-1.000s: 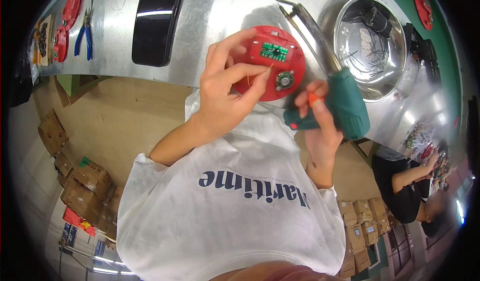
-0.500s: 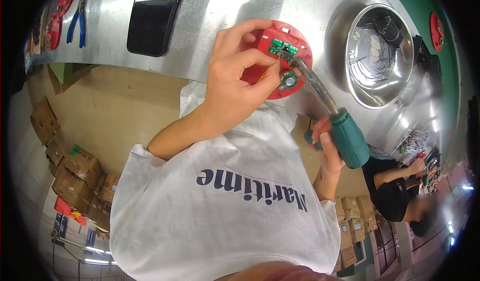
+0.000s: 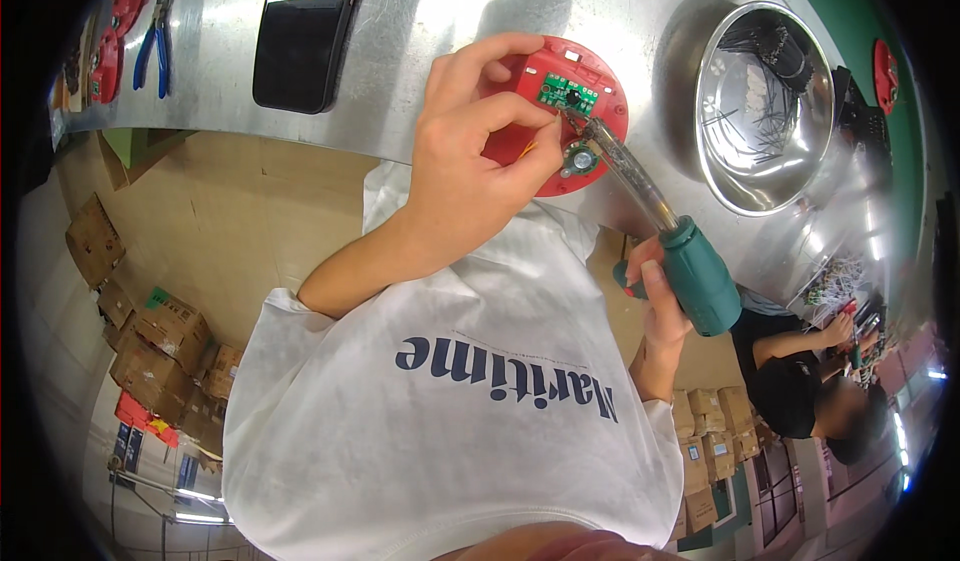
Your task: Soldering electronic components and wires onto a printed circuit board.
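A round red plastic housing rests on the metal table in front of me. It holds a small green circuit board and, nearer to me, a small round speaker. My left hand lies over the housing's left side, thumb and forefinger pinched on a thin wire beside the board. Orange-yellow wires show under the palm. My right hand grips a green-handled soldering iron from below. Its hot end points up and left, close to the board's near edge and the pinched fingertips.
Right of the housing stands a shiny steel bowl with dark thin pieces. A black phone and blue-handled pliers lie to the left, near more red housings. A co-worker sits at the right, beside loose wires.
The soldering iron's tip has drawn back slightly from the board toward the speaker side, uncovering more of the board. My left hand keeps its pinch almost unmoved.
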{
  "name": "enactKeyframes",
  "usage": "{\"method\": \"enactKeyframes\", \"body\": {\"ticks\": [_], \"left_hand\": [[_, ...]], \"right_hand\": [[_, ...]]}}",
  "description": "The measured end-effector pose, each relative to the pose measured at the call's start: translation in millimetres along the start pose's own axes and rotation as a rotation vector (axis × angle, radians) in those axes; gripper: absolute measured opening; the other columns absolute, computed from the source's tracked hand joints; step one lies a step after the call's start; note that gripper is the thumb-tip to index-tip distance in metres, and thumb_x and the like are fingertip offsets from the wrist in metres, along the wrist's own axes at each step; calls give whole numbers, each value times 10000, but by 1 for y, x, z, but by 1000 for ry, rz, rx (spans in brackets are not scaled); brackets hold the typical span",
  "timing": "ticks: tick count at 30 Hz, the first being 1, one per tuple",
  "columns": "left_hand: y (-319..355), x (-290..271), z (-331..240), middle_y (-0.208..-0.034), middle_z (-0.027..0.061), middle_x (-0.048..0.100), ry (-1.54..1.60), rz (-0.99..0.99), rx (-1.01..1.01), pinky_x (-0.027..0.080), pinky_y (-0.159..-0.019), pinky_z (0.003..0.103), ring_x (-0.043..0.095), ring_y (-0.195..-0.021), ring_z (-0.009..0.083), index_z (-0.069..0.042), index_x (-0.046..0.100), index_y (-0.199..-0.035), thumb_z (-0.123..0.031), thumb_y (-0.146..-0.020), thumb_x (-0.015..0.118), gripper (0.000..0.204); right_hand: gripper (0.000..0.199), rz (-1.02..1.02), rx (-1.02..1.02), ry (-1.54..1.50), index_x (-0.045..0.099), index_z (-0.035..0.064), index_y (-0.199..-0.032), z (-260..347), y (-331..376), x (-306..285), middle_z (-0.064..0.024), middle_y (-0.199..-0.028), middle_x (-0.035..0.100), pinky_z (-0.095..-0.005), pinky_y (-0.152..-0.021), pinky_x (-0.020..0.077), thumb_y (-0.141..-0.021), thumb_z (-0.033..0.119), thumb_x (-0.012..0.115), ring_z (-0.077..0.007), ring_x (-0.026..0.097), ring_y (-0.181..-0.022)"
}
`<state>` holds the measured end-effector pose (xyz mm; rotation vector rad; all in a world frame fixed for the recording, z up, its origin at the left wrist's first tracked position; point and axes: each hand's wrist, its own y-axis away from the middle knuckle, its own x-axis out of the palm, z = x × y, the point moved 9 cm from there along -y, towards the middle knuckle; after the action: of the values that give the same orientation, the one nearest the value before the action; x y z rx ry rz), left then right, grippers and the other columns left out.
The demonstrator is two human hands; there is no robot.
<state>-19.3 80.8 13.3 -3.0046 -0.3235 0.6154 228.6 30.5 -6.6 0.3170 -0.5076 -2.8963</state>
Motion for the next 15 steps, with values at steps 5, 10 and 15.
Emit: {"method": "enactKeyframes", "body": {"ticks": [5, 10, 15], "left_hand": [[0, 0, 0, -1186, 72, 567, -6, 17, 2, 448, -808, 310, 496, -945, 209, -36, 664, -719, 3, -662, 700, 78], [0, 0, -2, -1193, 84, 568, -28, 38, 13, 444, -814, 286, 502, -956, 177, -30, 677, -741, 19, -684, 695, 77], [-3, 3, 2, -1188, 85, 564, -16, 59, -23, 442, -811, 284, 495, -949, 167, -23, 672, -738, 19, -686, 695, 71]], "right_hand": [[277, 23, -22, 157, 548, -57, -1032, 3, 0, 5, -118, -730, 563, -273, -543, 417, -783, 66, 547, -152, 504, -604], [297, 36, 27, -5, 551, -65, -1033, 0, -3, 8, -139, -779, 575, -285, -548, 426, -775, 82, 557, -165, 520, -621], [427, 34, 102, -355, 532, -75, -1114, -11, 1, 3, -169, -868, 552, -294, -544, 437, -747, 137, 585, -204, 527, -624]]}}
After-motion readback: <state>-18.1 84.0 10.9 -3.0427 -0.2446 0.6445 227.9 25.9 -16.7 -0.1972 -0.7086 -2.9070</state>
